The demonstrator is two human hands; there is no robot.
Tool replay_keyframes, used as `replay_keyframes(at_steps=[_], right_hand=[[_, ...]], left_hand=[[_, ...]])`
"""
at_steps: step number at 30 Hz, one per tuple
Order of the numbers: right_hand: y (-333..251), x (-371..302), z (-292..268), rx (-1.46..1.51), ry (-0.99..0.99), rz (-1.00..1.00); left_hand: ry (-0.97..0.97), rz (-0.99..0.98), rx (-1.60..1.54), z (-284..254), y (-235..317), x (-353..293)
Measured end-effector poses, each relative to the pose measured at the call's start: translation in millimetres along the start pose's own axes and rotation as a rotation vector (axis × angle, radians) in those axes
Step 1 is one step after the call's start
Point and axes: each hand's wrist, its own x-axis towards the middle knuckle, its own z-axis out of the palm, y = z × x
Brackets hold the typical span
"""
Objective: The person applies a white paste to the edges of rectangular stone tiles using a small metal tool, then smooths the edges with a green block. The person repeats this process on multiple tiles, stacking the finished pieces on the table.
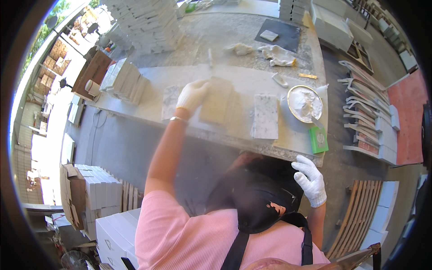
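My left hand (192, 96), in a white knit glove, reaches over the table with its fingers closed. A blurred pale stick-like piece (210, 58) shows just beyond its fingers; what the hand grips is hidden. Beside that hand lies a hazy beige slab (219, 102), and a grey-veined marble tile (170, 101) is partly behind it. Another veined marble tile (265, 116) rests to the right. Off the table's front right corner, my right hand (310, 181), also gloved, is open with its fingers apart and holds nothing.
A round tub of white powder (305, 104) stands at the right, beside a green box (318, 139). Crumpled gloves (278, 56) and a dark mat (277, 35) lie farther back. Stacked tiles (123, 82) stand at the left. Boxes (98, 191) and a wooden pallet (355, 218) flank me.
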Motion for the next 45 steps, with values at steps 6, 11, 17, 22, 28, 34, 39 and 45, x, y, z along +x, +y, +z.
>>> replay_keyframes(at_steps=[6, 11, 17, 22, 28, 34, 39, 45], right_hand=[[1.6, 5.0, 5.2, 0.007, -0.010, -0.013], [2.0, 13.7, 12.3, -0.003, -0.023, -0.005], [-5.8, 23.5, 17.2, -0.014, -0.051, -0.017], [-11.8, 27.3, 22.5, 0.022, -0.044, 0.036], [0.1, 58.0, 46.8, 0.125, 0.039, 0.152], [18.3, 86.0, 64.6, -0.001, 0.099, 0.036], [32.2, 74.9, 68.3, 0.026, 0.092, 0.106], [44.0, 54.8, 67.7, 0.138, 0.104, 0.210]], left_hand=[[0.212, 0.180, 0.332, -12.7, -4.8, -20.3], [0.122, 0.087, 0.480, 2.4, -5.2, -63.4], [0.076, -0.018, 0.569, 44.7, 17.2, -86.2], [0.127, 0.031, 0.614, 47.2, 6.5, -81.8], [0.365, 0.550, 0.576, 58.9, 10.6, -112.0], [-0.185, 0.785, 0.378, 126.6, 39.3, -123.2], [-0.196, 0.853, 0.702, 171.6, 33.0, -65.4], [-0.045, 0.540, 0.632, 192.3, 28.5, -16.7]])
